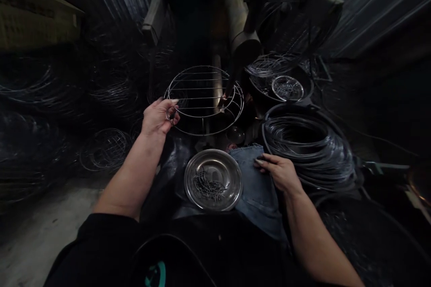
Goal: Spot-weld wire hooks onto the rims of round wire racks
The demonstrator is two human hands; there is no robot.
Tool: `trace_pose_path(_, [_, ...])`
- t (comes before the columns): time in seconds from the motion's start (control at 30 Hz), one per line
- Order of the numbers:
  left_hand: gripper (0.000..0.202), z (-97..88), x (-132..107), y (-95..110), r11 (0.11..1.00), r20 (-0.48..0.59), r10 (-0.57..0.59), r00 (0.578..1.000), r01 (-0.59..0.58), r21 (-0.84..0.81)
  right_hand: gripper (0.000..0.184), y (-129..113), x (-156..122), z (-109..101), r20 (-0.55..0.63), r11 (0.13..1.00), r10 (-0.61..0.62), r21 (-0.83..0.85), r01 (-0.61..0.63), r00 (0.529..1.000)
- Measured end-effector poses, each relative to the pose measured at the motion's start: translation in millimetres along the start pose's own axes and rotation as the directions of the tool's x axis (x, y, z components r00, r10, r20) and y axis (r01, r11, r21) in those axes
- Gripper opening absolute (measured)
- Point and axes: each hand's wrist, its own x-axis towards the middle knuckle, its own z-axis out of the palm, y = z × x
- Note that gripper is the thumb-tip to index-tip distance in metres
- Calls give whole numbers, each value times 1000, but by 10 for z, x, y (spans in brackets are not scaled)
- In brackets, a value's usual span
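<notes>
My left hand (160,114) grips the left edge of a round wire rack (202,98), thumb on top and fingers curled around the rim. The rack has two rings and several parallel crossbars; its right side meets the welding machine's electrode (218,83), where a small orange glow shows. Over my denim-covered leg, my right hand (281,171) is closed in a pinch; anything between its fingertips is too small to make out. A shiny metal bowl (218,166) rests on my lap, with short bent wire pieces (208,188) inside.
A large wire coil (303,143) sits in a dark tub on the right. Behind it, a black basin (259,87) bears wires and a small bowl of metal bits (288,89). Finished-looking wire racks (107,148) lie left. A thick machine cylinder (237,13) hangs ahead.
</notes>
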Motion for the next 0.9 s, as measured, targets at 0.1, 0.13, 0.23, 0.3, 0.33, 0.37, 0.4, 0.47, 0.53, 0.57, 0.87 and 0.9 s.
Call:
trace_pose_path(0.1, [38,58,-4,-59,1000,2,5,1000,-5,-23,50,-60,7,-25,57,998,24,49,-27,998])
trace_pose_path(0.13, [37,73,-2,-73,1000,2,7,1000,-7,-29,52,-65,11,-22,52,998,17,57,-20,998])
trace_pose_path(0.23, [38,95,7,-103,999,4,22,1000,-22,-35,51,-63,33,-6,25,999,-7,38,6,1000])
trace_pose_path(0.3, [38,95,12,-118,999,10,30,1000,-30,-32,46,-92,41,10,37,1000,-14,12,14,999])
trace_pose_path(0.33, [37,95,13,-124,999,15,30,999,-30,-31,43,-130,41,27,55,1000,-26,5,25,998])
trace_pose_path(0.37, [37,96,13,-129,999,19,33,999,-32,-34,40,-188,38,54,80,999,-49,1,49,996])
trace_pose_path(0.4, [38,98,13,-133,999,22,36,999,-35,-39,36,-266,34,95,111,996,-85,0,85,990])
trace_pose_path(0.47, [39,107,11,-139,998,20,42,999,-41,-51,30,-471,25,225,199,984,-173,-8,178,965])
trace_pose_path(0.53, [41,117,8,-140,998,16,47,999,-46,-54,27,-704,22,410,304,967,-238,-15,255,923])
trace_pose_path(0.57, [42,121,5,-139,997,18,49,999,-48,-53,27,-812,27,515,338,959,-262,-16,284,904])
trace_pose_path(0.87, [45,126,-28,-63,996,18,70,997,-68,-60,14,-1016,92,1046,220,845,-464,-178,503,858])
trace_pose_path(0.9, [45,125,-26,-59,995,23,73,997,-71,-64,15,-1011,84,1054,220,829,-481,-199,522,848])
